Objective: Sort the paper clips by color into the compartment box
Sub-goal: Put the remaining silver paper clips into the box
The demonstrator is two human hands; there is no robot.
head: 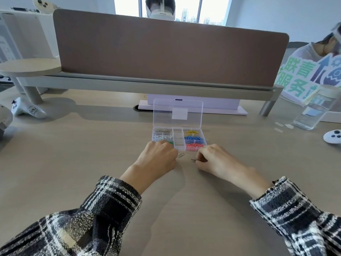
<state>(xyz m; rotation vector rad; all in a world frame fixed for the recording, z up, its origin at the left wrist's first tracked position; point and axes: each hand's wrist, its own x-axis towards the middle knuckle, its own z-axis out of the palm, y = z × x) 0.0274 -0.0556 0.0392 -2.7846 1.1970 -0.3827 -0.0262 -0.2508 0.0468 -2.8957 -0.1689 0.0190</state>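
Sorting nearly done: box [178, 139] holds separated colours; two silver clips [196, 159] left on desk [92, 154]. Right hand [212, 159] pinches one; left hand [158, 156] curled, grip unclear.

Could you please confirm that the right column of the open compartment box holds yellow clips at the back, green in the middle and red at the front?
Not quite: in the head view the middle section of the right column of the compartment box holds blue clips, not green. Yellow clips at the back and red clips at the front are as you said.
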